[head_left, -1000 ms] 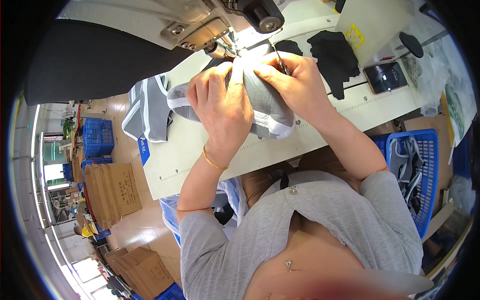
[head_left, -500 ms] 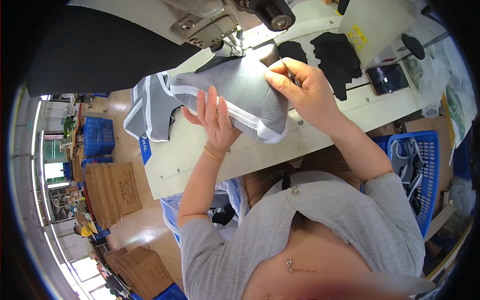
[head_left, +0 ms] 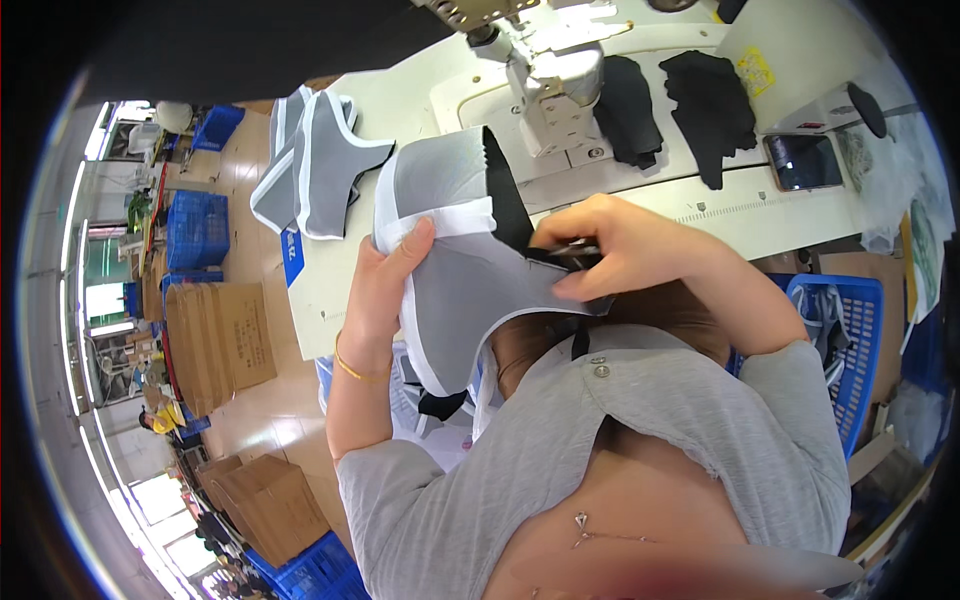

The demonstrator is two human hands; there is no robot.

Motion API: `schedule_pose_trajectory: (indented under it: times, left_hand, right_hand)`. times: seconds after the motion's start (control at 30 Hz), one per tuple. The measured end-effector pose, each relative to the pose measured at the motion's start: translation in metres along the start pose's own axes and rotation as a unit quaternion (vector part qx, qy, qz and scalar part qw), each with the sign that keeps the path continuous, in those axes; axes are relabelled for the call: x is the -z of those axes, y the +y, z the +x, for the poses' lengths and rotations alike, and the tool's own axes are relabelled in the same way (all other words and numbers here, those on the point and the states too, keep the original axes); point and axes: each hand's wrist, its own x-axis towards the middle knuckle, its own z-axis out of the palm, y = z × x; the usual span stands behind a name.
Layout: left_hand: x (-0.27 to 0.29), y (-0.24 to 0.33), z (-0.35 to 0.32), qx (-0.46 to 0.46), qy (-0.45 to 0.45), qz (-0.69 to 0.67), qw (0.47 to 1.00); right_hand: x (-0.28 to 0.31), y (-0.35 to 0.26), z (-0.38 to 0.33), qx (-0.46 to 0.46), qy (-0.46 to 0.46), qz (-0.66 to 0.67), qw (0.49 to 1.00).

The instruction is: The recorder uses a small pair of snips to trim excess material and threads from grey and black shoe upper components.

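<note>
A grey fabric shoe upper with white edging and a black lining hangs over the table's near edge, tilted toward my lap. My left hand is closed on its left side, thumb lying on the white band. At the other side, my right hand curls round small thread snips, dark with a bit of bare metal, right against the upper's edge. The fingers partly hide the snips. Beyond the upper stands the sewing machine, its post and needle area apart from the fabric.
More grey uppers lie at the table's left end. Black fabric pieces and a phone rest on the right of the white table. A blue basket with pieces stands at right; cardboard boxes are on the floor at left.
The upper has come away from the machine toward me and been turned, showing its black lining. Both hands moved nearer my body with it, and my left thumb now presses on its face.
</note>
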Motion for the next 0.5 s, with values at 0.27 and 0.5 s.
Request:
schedule_pose_trajectory:
  times: [0.27,0.5]
  left_hand:
    - [-0.027,-0.043,0.040,-0.419,0.151,0.488,0.751]
    - [-0.055,-0.033,0.051,-0.380,-0.366,0.360,0.770]
  right_hand:
    - [-0.002,0.023,-0.009,-0.028,0.095,-0.112,0.989]
    - [0.021,0.019,-0.009,0.007,0.089,0.031,0.996]
